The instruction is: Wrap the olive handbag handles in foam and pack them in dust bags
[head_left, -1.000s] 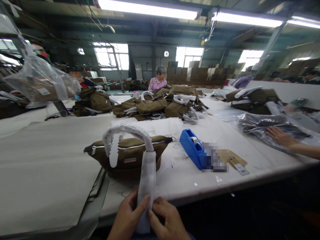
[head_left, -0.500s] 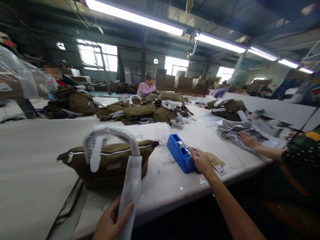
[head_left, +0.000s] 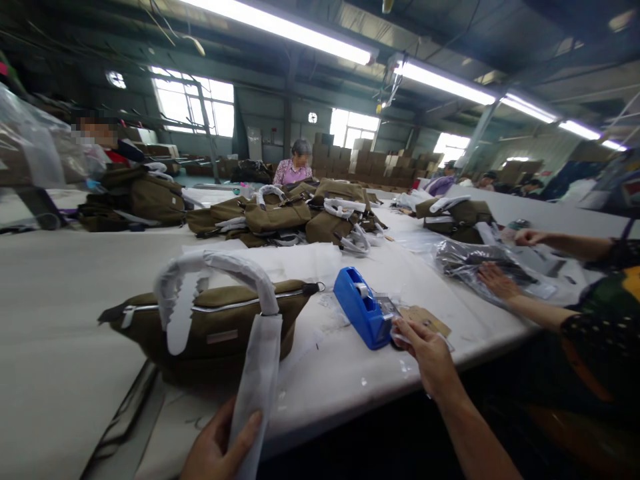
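An olive handbag [head_left: 225,333] stands on the table, its handles [head_left: 220,263] wrapped in white paper. My left hand [head_left: 225,433] is closed on a flat strip of white wrapping paper [head_left: 257,373] that hangs from the near end of the handle. My right hand [head_left: 425,350] is at the cutting end of a blue tape dispenser [head_left: 357,310]. Its thumb and fingers are pinched on a clear piece of tape [head_left: 390,307] stretched from the dispenser. Brown cardboard tags [head_left: 425,320] lie just behind that hand, partly hidden by it.
Olive bags [head_left: 280,217] are heaped farther back, with more at left [head_left: 150,197] and right [head_left: 457,217]. At the right, a co-worker's hand [head_left: 500,280] rests on a clear plastic bag [head_left: 470,260]. The table's front edge [head_left: 350,410] runs below my hands.
My right hand has drawn back slightly to the right and down from the dispenser, with tape pulled out. The co-worker's second hand has come into view. The handbag shifted slightly left in view.
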The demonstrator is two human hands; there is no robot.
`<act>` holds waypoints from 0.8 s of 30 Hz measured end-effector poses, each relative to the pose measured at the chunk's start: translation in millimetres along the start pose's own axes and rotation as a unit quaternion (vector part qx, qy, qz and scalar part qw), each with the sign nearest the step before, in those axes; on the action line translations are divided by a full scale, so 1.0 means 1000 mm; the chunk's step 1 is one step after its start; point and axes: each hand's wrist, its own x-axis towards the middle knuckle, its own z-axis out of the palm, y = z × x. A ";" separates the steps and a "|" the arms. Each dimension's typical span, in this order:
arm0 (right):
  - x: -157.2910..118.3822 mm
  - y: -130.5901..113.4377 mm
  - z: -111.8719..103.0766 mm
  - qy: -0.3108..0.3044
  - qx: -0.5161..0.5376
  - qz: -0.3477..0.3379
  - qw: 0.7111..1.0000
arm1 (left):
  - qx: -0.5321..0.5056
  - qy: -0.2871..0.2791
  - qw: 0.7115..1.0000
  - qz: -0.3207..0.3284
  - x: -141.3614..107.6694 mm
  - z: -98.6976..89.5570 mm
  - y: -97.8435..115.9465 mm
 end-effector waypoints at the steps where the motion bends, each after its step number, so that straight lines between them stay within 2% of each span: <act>1: -0.002 0.007 -0.001 0.003 0.009 0.015 1.000 | 0.007 0.004 1.000 0.006 0.001 -0.001 -0.003; 8: 0.003 0.045 0.004 0.024 0.029 0.047 0.998 | 0.029 -0.001 0.999 0.014 0.005 -0.003 -0.009; 12: -0.004 0.051 0.004 0.029 0.015 0.046 0.998 | -0.012 -0.002 1.000 0.003 0.003 -0.001 -0.005; 15: -0.026 0.046 0.007 0.016 0.004 0.034 0.999 | -0.053 -0.008 0.998 -0.017 0.001 0.001 -0.001; 17: -0.048 0.037 0.017 -0.026 -0.007 0.024 0.999 | -0.064 -0.021 0.997 -0.030 -0.002 0.002 0.003; 20: -0.087 0.014 0.043 -0.146 -0.030 -0.008 0.989 | -0.057 -0.034 0.997 -0.032 -0.005 0.001 0.011; 24: -0.132 -0.018 0.091 -0.323 -0.020 -0.043 0.945 | -0.039 -0.055 0.998 0.009 -0.007 -0.001 0.017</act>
